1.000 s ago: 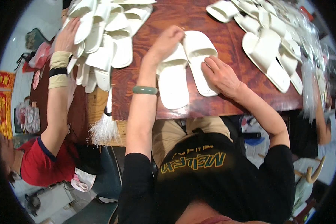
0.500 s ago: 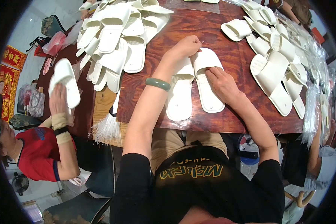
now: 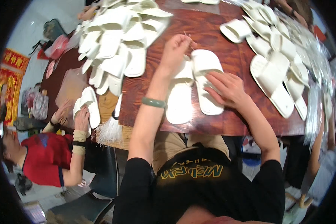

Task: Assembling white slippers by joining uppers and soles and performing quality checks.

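Note:
Two white slippers lie side by side on the table in front of me, a left slipper and a right slipper, toes pointing away. My left hand, with a green bangle on its forearm, is closed in a pinch near the slippers' toes. A thin clear plastic strand pokes out from its fingertips. Over the right slipper, just below its strap, my right hand has its fingers stretched out and apart. It holds nothing that I can see.
White slippers are heaped at the far left and on the right of the wooden table. A bundle of thin white strands hangs at the left edge. A co-worker in red handles slippers there. Clear plastic bags lie far right.
My right fingers have come out from under the right slipper's strap and spread. My left hand has shifted slightly left, still pinched. The co-worker has lowered a slipper to the table.

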### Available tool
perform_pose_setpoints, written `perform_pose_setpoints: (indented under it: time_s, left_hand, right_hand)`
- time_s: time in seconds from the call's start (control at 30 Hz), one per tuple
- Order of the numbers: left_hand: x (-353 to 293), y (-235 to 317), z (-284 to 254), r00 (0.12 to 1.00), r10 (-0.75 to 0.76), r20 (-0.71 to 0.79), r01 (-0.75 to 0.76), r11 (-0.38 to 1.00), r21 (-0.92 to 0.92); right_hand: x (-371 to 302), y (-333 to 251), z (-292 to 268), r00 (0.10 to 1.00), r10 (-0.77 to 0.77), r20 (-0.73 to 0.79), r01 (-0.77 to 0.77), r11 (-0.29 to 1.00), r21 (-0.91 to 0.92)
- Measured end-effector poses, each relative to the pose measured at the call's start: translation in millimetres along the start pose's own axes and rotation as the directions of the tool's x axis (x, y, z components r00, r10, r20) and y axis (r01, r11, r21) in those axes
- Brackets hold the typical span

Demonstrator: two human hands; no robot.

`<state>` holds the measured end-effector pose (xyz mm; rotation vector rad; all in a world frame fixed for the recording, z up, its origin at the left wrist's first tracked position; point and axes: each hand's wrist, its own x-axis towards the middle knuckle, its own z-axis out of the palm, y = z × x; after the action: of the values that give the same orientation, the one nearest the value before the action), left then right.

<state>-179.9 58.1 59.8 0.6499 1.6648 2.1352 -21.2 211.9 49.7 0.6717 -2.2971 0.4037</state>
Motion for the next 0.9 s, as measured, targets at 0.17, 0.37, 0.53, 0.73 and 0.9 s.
perform_pose_setpoints:
  time_s: [0.17, 0.37, 0.53, 0.73, 0.9]
  left_hand:
    - [-20, -17, 9, 0.970, 0.245, 0.003, -0.245, 0.969, 0.022]
    - [7, -39, 13, 0.825, 0.562, -0.058, -0.504, 0.779, 0.372]
    - [-4, -23, -28, 0.957, 0.253, -0.141, -0.249, 0.967, 0.045]
    - [-9, -17, -15, 0.993, 0.106, -0.042, -0.111, 0.980, -0.167]
    - [-10, -24, -11, 0.994, 0.092, -0.063, -0.104, 0.972, -0.211]
  right_hand:
    - [-4, 49, 15, 0.888, 0.460, 0.000, -0.427, 0.825, 0.370]
    - [39, 82, 51, 0.713, 0.587, 0.383, -0.677, 0.437, 0.592]
    - [67, 47, 79, 0.741, 0.588, 0.324, -0.660, 0.549, 0.513]
    - [69, 39, 46, 0.715, 0.600, 0.360, -0.682, 0.485, 0.547]
    - [62, 50, 32, 0.695, 0.694, 0.187, -0.654, 0.503, 0.565]
